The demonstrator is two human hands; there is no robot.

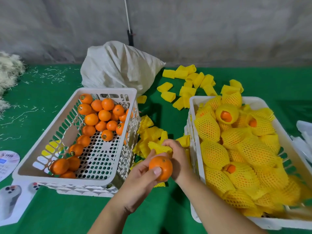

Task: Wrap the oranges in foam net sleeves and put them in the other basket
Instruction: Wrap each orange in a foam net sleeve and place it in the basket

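At lower centre, the left hand (143,176) grips an orange (161,168), thumb across it. The right hand (177,157) pinches a yellow foam sleeve (159,147), its fingertips hidden behind the fruit.

A fruit-packing work area — a bench (50,213) under green cloth set against a grey sheeted wall (202,31). White plastic crates (108,91) of loose and netted oranges (91,119), scattered yellow foam sleeves (187,92) and a bulging woven sack (118,65) show it.
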